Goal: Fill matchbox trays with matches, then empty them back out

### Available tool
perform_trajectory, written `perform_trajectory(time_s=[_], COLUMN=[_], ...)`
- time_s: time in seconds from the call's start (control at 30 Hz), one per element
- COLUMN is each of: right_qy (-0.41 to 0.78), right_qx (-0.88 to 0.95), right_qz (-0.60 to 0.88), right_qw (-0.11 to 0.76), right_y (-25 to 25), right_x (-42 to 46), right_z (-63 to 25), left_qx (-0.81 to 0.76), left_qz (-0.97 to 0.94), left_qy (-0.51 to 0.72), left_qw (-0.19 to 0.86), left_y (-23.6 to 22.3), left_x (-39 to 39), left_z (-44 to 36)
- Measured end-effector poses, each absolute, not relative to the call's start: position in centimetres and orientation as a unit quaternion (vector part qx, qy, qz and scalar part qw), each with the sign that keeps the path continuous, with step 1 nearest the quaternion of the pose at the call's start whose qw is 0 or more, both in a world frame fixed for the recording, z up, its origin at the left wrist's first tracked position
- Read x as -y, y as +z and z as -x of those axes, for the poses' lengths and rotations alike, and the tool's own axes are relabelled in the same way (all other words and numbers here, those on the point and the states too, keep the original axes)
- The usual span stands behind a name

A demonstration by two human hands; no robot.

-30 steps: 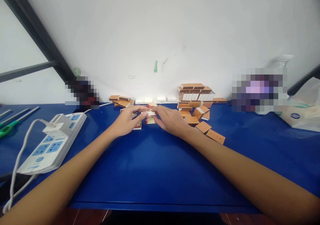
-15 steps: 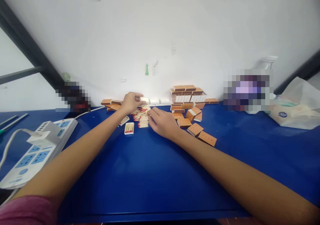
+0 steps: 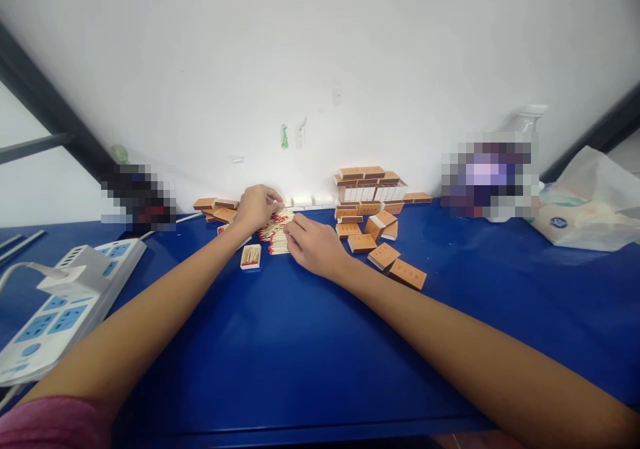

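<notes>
A loose heap of red-tipped matches (image 3: 279,239) lies between my two hands on the blue table. Behind the heap is my left hand (image 3: 257,207), its thumb and fingertips pinched together; what they hold is too small to make out. At the heap's right edge, my right hand (image 3: 317,244) has its fingers curled and closed among the matches, and their tips are partly hidden. An open matchbox tray (image 3: 251,256) filled with matches sits in front of the heap. Another filled tray is partly covered by my left wrist. White trays (image 3: 301,201) stand along the wall.
Orange matchboxes (image 3: 363,242) lie scattered right of my right hand. More are stacked by the wall (image 3: 370,172), with a smaller group (image 3: 215,206) at left. A power strip (image 3: 75,316) lies under my left forearm's side, and a tissue pack (image 3: 580,222) stands far right.
The white tray that was at my left fingertips no longer shows there. My left hand has tipped toward the matches. The right hand stays at the heap, and the view has shifted slightly.
</notes>
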State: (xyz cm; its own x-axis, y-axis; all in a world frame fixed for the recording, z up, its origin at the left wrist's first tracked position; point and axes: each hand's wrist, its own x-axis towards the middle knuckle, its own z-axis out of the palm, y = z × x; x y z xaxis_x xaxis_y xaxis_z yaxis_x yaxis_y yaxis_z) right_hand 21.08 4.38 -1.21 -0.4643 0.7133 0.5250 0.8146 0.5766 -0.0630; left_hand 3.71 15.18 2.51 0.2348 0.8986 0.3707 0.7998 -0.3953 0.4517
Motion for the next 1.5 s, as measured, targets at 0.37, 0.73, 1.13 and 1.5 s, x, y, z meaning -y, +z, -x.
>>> perform_trajectory(time_s=[0.37,0.73,1.13,1.5], right_qy=[-0.089,-0.090,-0.090,-0.082], right_qx=[0.854,0.856,0.855,0.858], right_qz=[0.451,0.451,0.450,0.449], right_qw=[0.243,0.237,0.242,0.238], right_y=[-1.0,-1.1,-1.2,-1.1], right_x=[-4.3,-4.2,-4.4,-4.3], right_z=[-21.0,-20.9,-20.9,-20.9], left_qx=[-0.537,-0.557,-0.582,-0.532], left_qz=[-0.797,-0.788,-0.795,-0.829], left_qy=[0.268,0.262,0.174,0.168], left_qw=[0.058,-0.007,0.009,0.049], left_y=[2.7,3.8,3.1,3.3], left_x=[-15.5,-14.0,-13.8,-14.2], left_z=[-4.5,-4.1,-3.9,-2.9])
